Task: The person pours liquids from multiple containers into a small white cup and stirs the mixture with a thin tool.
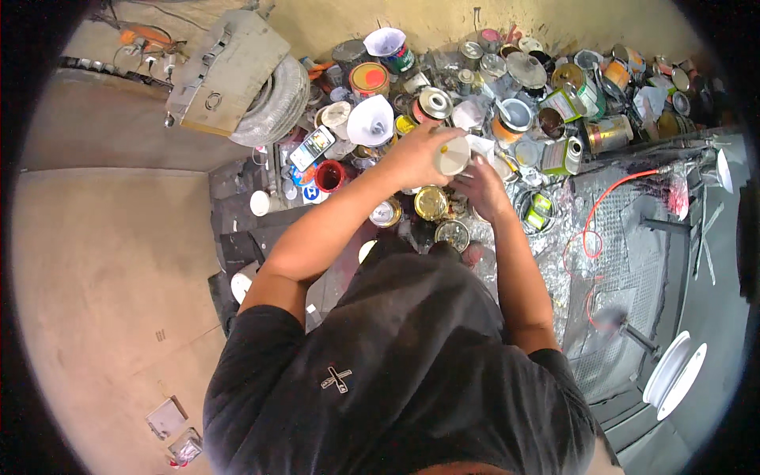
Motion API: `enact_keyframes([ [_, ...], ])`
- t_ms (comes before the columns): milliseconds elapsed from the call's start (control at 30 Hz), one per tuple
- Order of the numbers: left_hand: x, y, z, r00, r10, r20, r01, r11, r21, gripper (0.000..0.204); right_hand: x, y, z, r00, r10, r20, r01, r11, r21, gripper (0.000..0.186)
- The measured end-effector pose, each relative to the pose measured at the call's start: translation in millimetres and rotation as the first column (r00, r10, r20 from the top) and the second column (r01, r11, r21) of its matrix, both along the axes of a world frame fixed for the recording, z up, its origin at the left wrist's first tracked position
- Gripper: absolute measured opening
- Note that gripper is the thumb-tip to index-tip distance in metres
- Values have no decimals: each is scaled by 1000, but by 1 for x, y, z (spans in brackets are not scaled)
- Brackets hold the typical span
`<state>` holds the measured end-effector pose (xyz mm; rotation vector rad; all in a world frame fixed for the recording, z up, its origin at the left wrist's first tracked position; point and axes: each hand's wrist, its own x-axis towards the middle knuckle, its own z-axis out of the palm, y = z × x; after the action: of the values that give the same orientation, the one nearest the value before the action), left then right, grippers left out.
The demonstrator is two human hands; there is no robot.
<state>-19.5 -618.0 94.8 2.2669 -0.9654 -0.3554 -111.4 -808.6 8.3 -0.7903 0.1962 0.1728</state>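
Observation:
My left hand is closed around a whitish plastic cup above the crowded work surface. A small yellow spot shows near the cup's upper left. My right hand is just right of and below the cup, its fingers apart and stretched toward it; whether they touch it I cannot tell. Beneath and around my hands are a gold-coloured open can, another metal can and a can with a grey top. A metal-topped can stands just beyond my left hand.
Many paint cans and tins crowd the back. White paper cones, a phone and a red tub are at the left. A tyre leans farther left. A red hose and a white wheel rim are at the right.

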Motion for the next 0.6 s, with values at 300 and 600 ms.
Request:
enact_keyframes([
  [300, 4, -5, -20, 988, -83, 130, 76, 995, 57, 100, 10, 1, 3, 980, -55, -193, -1, 961, -278, 76],
  [600, 9, 0, -33, 981, -109, 158, 102, 993, 55, 95, 9, 10, -10, 956, -140, -257, 60, 953, -298, 76],
])
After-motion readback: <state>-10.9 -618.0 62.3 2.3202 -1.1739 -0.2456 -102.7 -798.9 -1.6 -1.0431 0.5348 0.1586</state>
